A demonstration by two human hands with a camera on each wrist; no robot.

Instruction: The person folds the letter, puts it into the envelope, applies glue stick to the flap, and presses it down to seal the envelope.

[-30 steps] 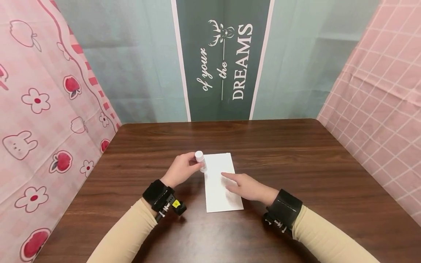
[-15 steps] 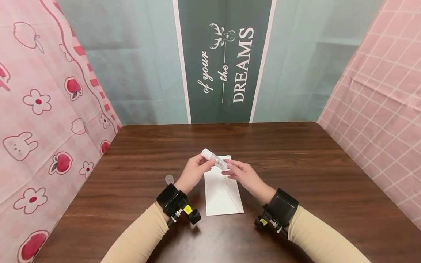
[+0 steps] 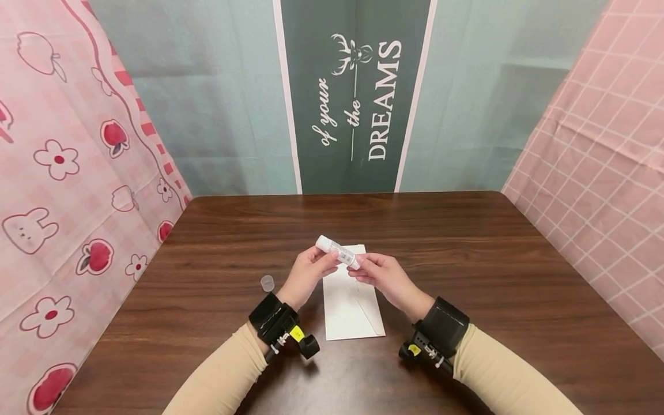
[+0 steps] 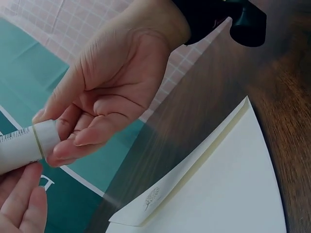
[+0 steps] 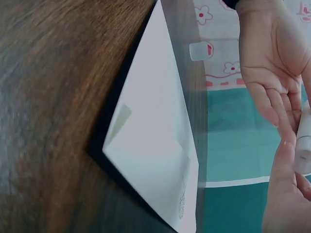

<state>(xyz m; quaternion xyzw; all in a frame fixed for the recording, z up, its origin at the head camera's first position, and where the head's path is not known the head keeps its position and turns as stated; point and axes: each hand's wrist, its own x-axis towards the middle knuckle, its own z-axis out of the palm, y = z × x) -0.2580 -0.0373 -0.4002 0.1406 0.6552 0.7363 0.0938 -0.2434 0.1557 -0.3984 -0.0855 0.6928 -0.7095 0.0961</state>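
Note:
My left hand (image 3: 306, 275) holds a white glue stick (image 3: 337, 252) tilted above the envelope, its white top pointing up and left. The fingers and thumb of my right hand (image 3: 386, 279) pinch the stick's lower end. In the left wrist view, my right hand (image 4: 116, 77) grips the pale end of the glue stick (image 4: 19, 148), and fingers of my left hand (image 4: 24, 206) support its body. Under both hands lies a white envelope (image 3: 350, 317), its pointed flap partly raised, a small printed tree on it (image 4: 150, 196).
A translucent cap (image 3: 267, 283) lies on the dark wooden table (image 3: 441, 242), left of the envelope. Curtains hang around the table: pink on the left (image 3: 67, 202) and right (image 3: 591, 132), green at the back (image 3: 223, 104).
The glue stick has gone from upright at the envelope's left edge to tilted over it. My right hand has left the envelope and grips the stick's lower end. The cap has come into view.

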